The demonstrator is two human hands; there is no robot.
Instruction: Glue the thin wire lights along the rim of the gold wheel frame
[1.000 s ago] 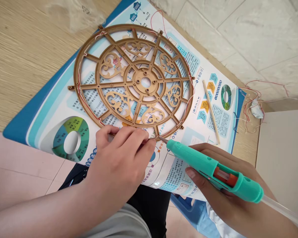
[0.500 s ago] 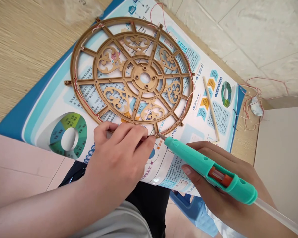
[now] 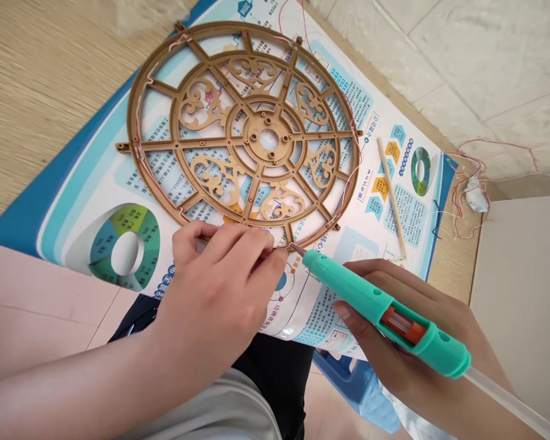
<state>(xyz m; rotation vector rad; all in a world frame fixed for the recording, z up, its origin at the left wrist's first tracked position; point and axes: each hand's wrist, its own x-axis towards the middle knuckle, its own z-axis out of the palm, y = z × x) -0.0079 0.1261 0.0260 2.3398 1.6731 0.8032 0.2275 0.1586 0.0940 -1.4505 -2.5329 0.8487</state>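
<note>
Poster sheet (image 3: 89, 195): Chinese print is borne at a slant, mostly too small to be read.
Upper heading (image 3: 370, 131): "公司简介" is apparently shown.
Lower heading (image 3: 364, 188): "服务" is made out; the remainder is uncertain.
Blue discs (image 3: 166, 280): "全国" is made out.
Large ring chart (image 3: 149, 238): segment labels are blurred.
Blue hexagon (image 3: 244, 8): digits are borne, not securely legible.

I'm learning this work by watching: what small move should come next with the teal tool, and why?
I'd probably have the right hand dab the tip of the teal tool lightly on the wire at the near rim of the gold wheel: the tip points at that spot, and the left hand is at the rim right beside it.
</note>
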